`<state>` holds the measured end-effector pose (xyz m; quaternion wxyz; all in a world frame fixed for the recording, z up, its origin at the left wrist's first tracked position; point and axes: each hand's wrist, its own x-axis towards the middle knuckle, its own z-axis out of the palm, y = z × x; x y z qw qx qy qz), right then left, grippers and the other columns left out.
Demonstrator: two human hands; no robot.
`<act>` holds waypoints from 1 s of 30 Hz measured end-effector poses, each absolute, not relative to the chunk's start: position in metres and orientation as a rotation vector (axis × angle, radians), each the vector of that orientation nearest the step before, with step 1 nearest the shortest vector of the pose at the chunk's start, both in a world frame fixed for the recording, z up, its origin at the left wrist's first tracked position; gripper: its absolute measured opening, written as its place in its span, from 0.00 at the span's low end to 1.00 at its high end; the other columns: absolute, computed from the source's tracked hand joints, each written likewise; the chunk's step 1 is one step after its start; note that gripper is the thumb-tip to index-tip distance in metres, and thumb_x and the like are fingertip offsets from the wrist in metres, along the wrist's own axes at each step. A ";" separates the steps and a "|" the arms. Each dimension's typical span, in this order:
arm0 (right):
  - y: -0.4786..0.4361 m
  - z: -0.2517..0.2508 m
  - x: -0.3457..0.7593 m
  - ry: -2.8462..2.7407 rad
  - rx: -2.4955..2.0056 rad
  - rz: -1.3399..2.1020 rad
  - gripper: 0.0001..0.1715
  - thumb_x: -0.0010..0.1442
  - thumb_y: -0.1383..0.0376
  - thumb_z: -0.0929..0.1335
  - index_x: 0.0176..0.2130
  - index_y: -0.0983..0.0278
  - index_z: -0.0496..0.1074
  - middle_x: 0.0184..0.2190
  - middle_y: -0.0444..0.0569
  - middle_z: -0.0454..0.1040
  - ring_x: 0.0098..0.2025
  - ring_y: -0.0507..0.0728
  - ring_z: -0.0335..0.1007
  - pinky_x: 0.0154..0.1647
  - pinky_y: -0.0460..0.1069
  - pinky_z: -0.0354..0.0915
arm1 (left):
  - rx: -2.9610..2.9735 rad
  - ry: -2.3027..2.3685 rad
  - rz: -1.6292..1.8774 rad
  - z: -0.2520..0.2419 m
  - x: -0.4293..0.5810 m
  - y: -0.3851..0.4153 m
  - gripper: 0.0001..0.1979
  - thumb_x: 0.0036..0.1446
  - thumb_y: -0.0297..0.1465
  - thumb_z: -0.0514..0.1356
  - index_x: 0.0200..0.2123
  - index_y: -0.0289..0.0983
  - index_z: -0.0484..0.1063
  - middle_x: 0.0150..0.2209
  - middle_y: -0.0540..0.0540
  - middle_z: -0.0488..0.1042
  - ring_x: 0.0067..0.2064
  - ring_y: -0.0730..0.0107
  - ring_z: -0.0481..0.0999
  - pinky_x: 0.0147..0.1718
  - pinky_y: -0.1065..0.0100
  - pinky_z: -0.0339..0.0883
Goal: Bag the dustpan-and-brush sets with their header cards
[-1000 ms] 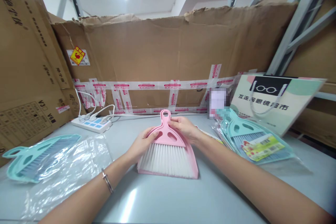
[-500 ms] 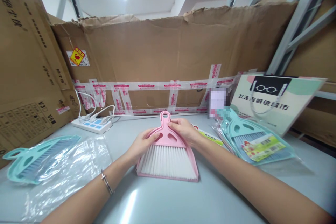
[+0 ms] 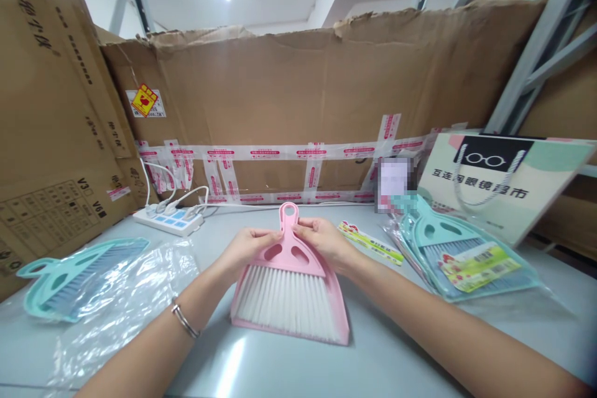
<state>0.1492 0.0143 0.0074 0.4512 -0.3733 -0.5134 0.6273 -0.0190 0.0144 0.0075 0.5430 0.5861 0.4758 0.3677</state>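
Observation:
A pink hand brush (image 3: 286,298) with white bristles lies nested over a matching pink dustpan (image 3: 339,317), their looped handles together at the top. My left hand (image 3: 249,252) is closed on the left shoulder of the set, thumb on the brush's top near the handle. On the other side, my right hand (image 3: 326,242) grips beside the handle, thumb resting on it. The fingers of both hands are partly hidden under the set. Bristles point toward me.
Left lie a teal brush-and-dustpan set (image 3: 69,289) and a crumpled clear bag (image 3: 125,311). Bagged teal sets (image 3: 466,242), a printed card (image 3: 373,244) and a paper shopping bag (image 3: 494,199) are right. A power strip (image 3: 170,219) stands before a large cardboard box (image 3: 261,93).
The pink set has come slightly closer to me and tilted a little. My left thumb has moved up toward the handle's base. The view has shifted slightly.

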 end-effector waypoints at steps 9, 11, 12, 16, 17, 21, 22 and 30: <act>0.009 0.006 0.145 -1.255 -0.927 1.565 0.19 0.42 0.57 0.73 0.32 0.68 0.74 0.21 0.45 0.76 0.23 0.53 0.70 0.30 0.48 0.64 | 1.330 1.224 0.951 0.005 -0.018 0.017 0.17 0.34 0.39 0.68 0.27 0.33 0.79 0.27 0.43 0.78 0.29 0.68 0.72 0.32 0.68 0.63; 0.010 0.006 0.144 -1.256 -0.937 1.558 0.18 0.43 0.57 0.72 0.32 0.68 0.75 0.21 0.45 0.76 0.23 0.53 0.70 0.29 0.48 0.64 | 1.344 1.238 0.972 0.005 -0.018 0.017 0.16 0.34 0.38 0.68 0.26 0.33 0.79 0.27 0.43 0.78 0.29 0.68 0.72 0.32 0.68 0.63; 0.010 0.006 0.144 -1.256 -0.941 1.554 0.17 0.43 0.58 0.72 0.32 0.68 0.75 0.21 0.45 0.76 0.23 0.53 0.70 0.29 0.48 0.64 | 1.350 1.244 0.981 0.005 -0.017 0.016 0.15 0.34 0.38 0.68 0.26 0.33 0.79 0.27 0.43 0.78 0.29 0.68 0.72 0.32 0.68 0.63; 0.009 0.007 0.143 -1.263 -0.949 1.543 0.15 0.44 0.60 0.72 0.32 0.68 0.75 0.21 0.45 0.76 0.24 0.52 0.70 0.30 0.47 0.64 | 1.368 1.263 1.013 0.007 -0.016 0.015 0.14 0.34 0.38 0.68 0.25 0.33 0.79 0.25 0.43 0.77 0.29 0.67 0.73 0.31 0.67 0.64; 0.009 0.007 0.143 -1.266 -0.954 1.541 0.14 0.45 0.61 0.71 0.32 0.68 0.75 0.21 0.45 0.76 0.24 0.52 0.70 0.29 0.47 0.64 | 1.370 1.265 1.020 0.007 -0.016 0.015 0.14 0.34 0.38 0.68 0.25 0.33 0.79 0.25 0.44 0.77 0.29 0.66 0.73 0.31 0.67 0.64; 0.010 0.008 0.144 -1.278 -1.006 1.511 0.13 0.47 0.62 0.70 0.32 0.68 0.75 0.20 0.44 0.75 0.24 0.52 0.69 0.27 0.46 0.62 | 1.337 1.292 1.059 0.009 -0.014 0.012 0.14 0.31 0.37 0.69 0.22 0.33 0.78 0.23 0.44 0.76 0.28 0.68 0.72 0.30 0.68 0.64; 0.010 0.008 0.144 -1.283 -1.012 1.505 0.12 0.47 0.62 0.70 0.32 0.68 0.75 0.20 0.44 0.75 0.25 0.52 0.69 0.27 0.46 0.62 | 1.330 1.297 1.068 0.009 -0.013 0.012 0.14 0.31 0.37 0.69 0.22 0.33 0.77 0.23 0.45 0.76 0.27 0.69 0.72 0.30 0.69 0.64; 0.008 0.011 0.142 -1.294 -1.053 1.424 0.13 0.47 0.62 0.69 0.32 0.69 0.75 0.20 0.45 0.75 0.24 0.52 0.68 0.27 0.46 0.62 | 1.406 1.310 1.070 0.013 -0.011 0.007 0.13 0.34 0.38 0.68 0.22 0.34 0.77 0.23 0.46 0.76 0.27 0.69 0.71 0.29 0.69 0.63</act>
